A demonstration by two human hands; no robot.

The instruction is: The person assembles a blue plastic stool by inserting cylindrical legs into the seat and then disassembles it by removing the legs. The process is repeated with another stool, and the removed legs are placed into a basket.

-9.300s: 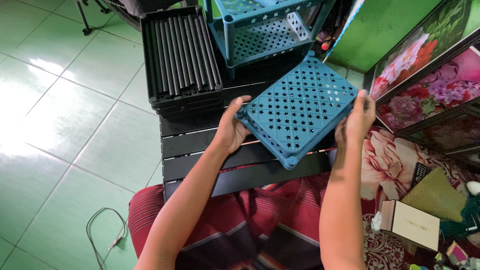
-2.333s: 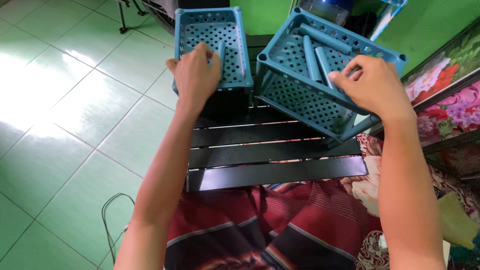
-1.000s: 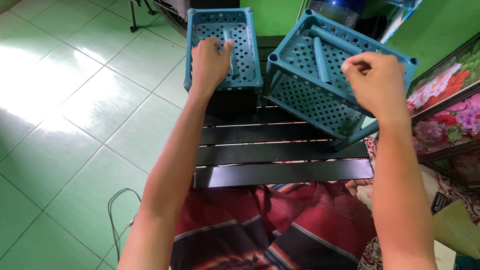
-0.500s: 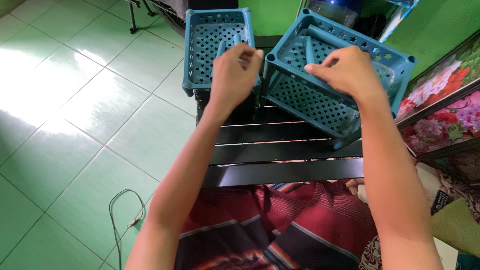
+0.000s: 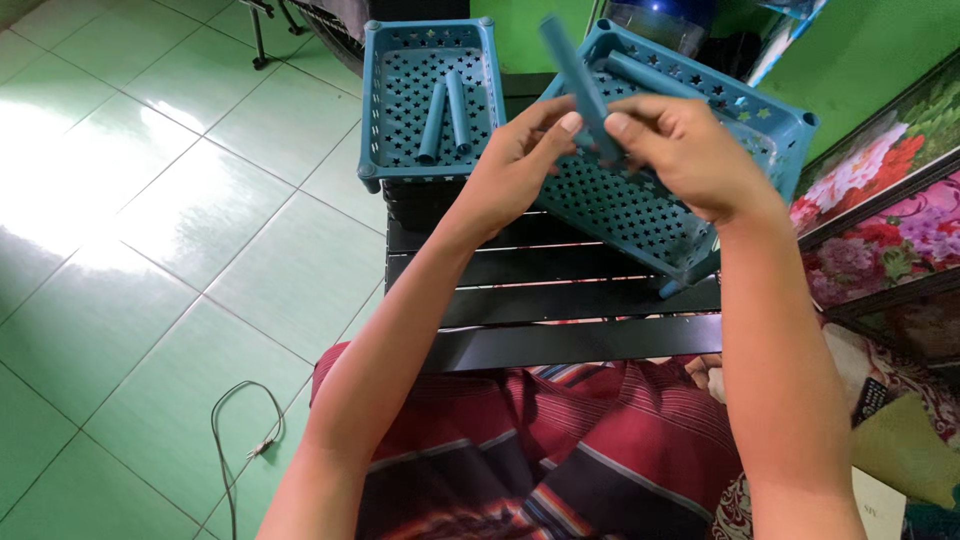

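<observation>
While our lap in the striped red cloth (image 5: 560,450) sat nearest, at six o'clock, the black slatted table (image 5: 560,300) lay just beyond it. Above the table we pinched a blue tube (image 5: 578,82) between both hands: the left hand (image 5: 515,170) gripped its lower part, and the right hand (image 5: 690,150) closed around it from three o'clock, probably to steady it. Behind, at one o'clock, the tilted blue rack (image 5: 640,200) leaned. At eleven o'clock the blue tray (image 5: 380,100) held two loose tubes (image 5: 445,112), keeping them within reach.
</observation>
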